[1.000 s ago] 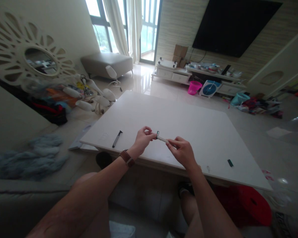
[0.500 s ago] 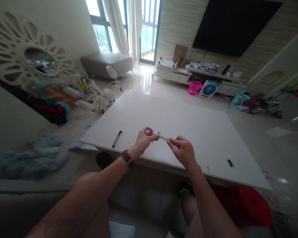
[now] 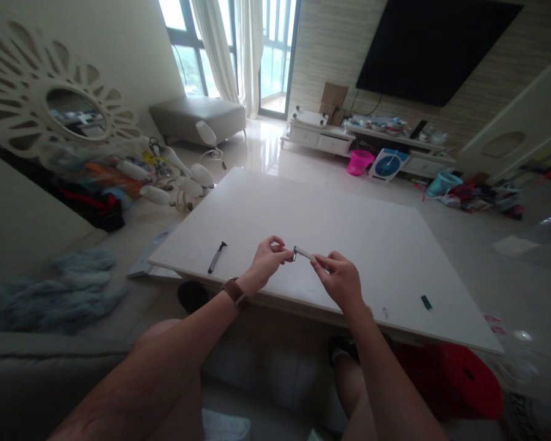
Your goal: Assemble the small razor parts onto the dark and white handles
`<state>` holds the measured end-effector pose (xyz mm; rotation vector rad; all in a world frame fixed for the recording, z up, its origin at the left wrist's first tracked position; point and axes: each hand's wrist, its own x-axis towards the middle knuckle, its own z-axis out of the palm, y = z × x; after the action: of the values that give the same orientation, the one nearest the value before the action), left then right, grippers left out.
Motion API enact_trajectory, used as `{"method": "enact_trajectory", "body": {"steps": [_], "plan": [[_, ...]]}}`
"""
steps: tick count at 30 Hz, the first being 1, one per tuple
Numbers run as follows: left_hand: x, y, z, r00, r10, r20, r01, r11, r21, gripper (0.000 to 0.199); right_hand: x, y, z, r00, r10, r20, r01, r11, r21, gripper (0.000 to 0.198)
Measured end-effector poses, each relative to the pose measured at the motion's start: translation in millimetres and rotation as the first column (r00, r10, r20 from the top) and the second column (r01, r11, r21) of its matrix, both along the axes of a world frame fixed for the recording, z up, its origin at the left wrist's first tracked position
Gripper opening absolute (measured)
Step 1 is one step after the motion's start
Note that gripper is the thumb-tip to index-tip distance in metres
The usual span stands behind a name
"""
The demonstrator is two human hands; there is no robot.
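Both hands hover over the near edge of a large white table [image 3: 358, 220]. My right hand [image 3: 342, 282] pinches a short white stick-like part [image 3: 303, 253] with a dark metal end. My left hand [image 3: 267, 259], with a brown watch strap on the wrist, has its fingertips closed at that dark end. A black pen-like piece [image 3: 216, 256] lies on the table to the left of my left hand. A small dark green piece [image 3: 425, 302] lies on the table to the right.
A red stool [image 3: 454, 380] stands under the table's right corner. Lamp parts and clutter [image 3: 165, 177] lie on the floor to the left, a blue-grey blanket [image 3: 59, 288] nearer. A pink basket [image 3: 359, 162], a fan and a low TV cabinet stand at the back.
Both hands have drifted slightly up and away with the white part still held between them; the grip looks the same.
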<state>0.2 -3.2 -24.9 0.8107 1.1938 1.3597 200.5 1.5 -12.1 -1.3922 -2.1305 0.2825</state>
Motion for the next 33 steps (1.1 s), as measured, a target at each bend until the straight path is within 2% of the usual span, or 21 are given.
{"method": "enact_trajectory", "body": {"steps": [9, 14, 33], "plan": [[-0.1, -1.5, 1.6, 1.0, -0.01, -0.005, 0.01, 1.0, -0.003, 0.035, -0.7, 0.4, 0.3, 1.0, -0.012, 0.001, 0.012, 1.0, 0.023, 0.024], [0.3, -1.4, 2.2, 1.0, -0.008, 0.008, 0.008, 1.0, -0.01, 0.036, -0.4, 0.9, 0.1, 0.998, -0.02, -0.059, 0.023, 0.999, 0.037, 0.026], [-1.1, -0.2, 3.1, 0.999, 0.028, -0.021, -0.028, 0.999, -0.016, 0.036, 0.6, 0.1, -1.2, 0.996, 0.088, -0.028, -0.09, 0.995, -0.051, 0.023]]}}
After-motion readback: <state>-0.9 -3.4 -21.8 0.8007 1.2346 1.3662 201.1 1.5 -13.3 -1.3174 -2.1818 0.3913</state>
